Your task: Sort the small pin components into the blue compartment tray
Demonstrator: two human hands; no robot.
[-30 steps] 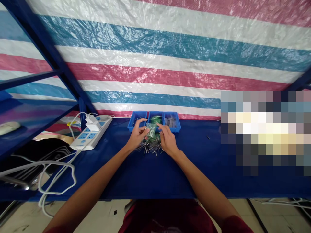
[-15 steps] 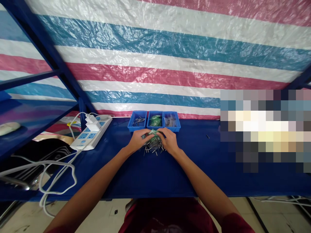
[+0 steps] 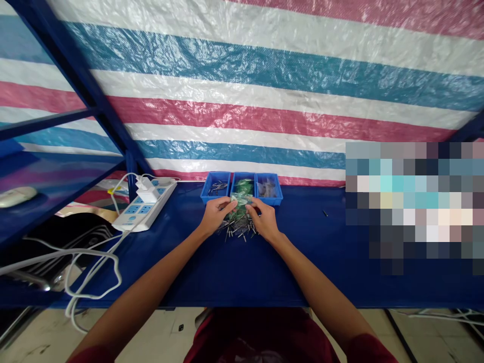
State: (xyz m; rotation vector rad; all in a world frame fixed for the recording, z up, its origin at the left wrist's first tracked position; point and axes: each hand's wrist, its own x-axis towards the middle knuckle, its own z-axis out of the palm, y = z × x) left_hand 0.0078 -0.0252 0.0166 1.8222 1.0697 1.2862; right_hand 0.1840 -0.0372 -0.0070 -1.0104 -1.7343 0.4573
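Note:
My left hand and my right hand face each other over the table, fingers closed on a crinkled, see-through bag with a green tint. Thumb and fingers of each hand pinch one side of it. Whatever the bag contains is not clear. Just below it lies a heap of thin metal pin-like parts, dark with silvery ends. Behind my hands stand three blue bins side by side. Loose metal pieces are in the left bin, green bags in the middle bin, and clear bags in the right bin.
A white power strip with a plugged-in adapter lies at the left, its white cables looping over the table edge. One single pin rests on the blue table to the right. Striped sheeting hangs behind.
The green-tinted bag has come up higher between my hands and shows more of itself. My fingers have shifted slightly on it. The view has moved a little.

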